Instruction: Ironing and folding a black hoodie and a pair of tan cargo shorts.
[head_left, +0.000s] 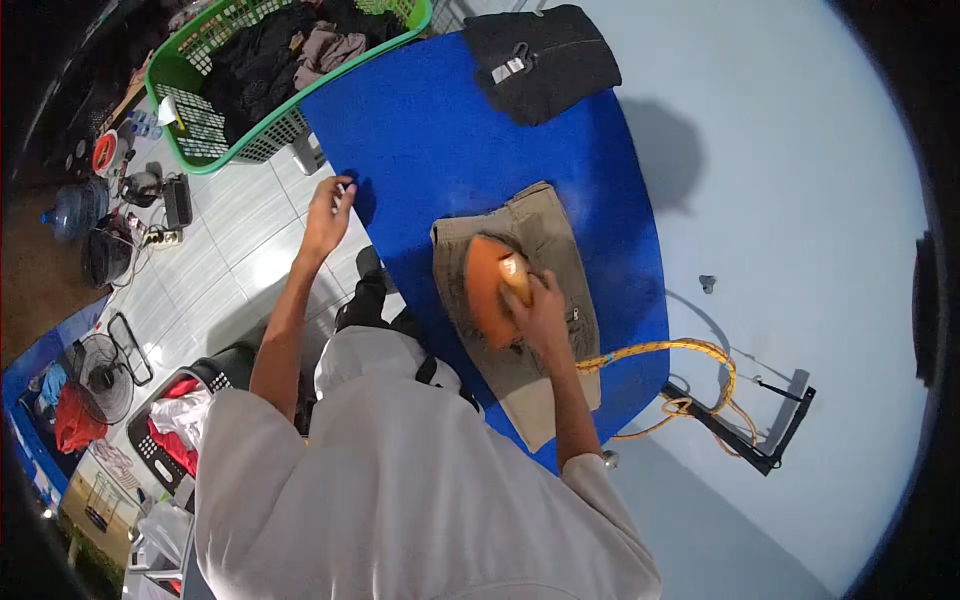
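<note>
My right hand (538, 313) grips the handle of an orange clothes iron (486, 292), which rests over a pair of khaki trousers or shorts (517, 397). The garment lies folded lengthwise on a blue ironing table (405, 135), its waistband towards the far end. Blur around the iron hides its exact edge. From beside my right forearm a yellow patterned cord (645, 347) runs off to the right. My left hand (330, 214) hovers at the table's left edge, fingers loosely curled and apart, holding nothing.
A folded dark garment (547, 64) with a white tag lies at the table's far right corner. Beyond the left edge stands a green laundry basket (274, 135) full of dark clothes. A black metal bracket (772, 457) juts from the pale wall (787, 187). Power strips, a fan (106, 379) and another basket (142, 442) occupy the floor.
</note>
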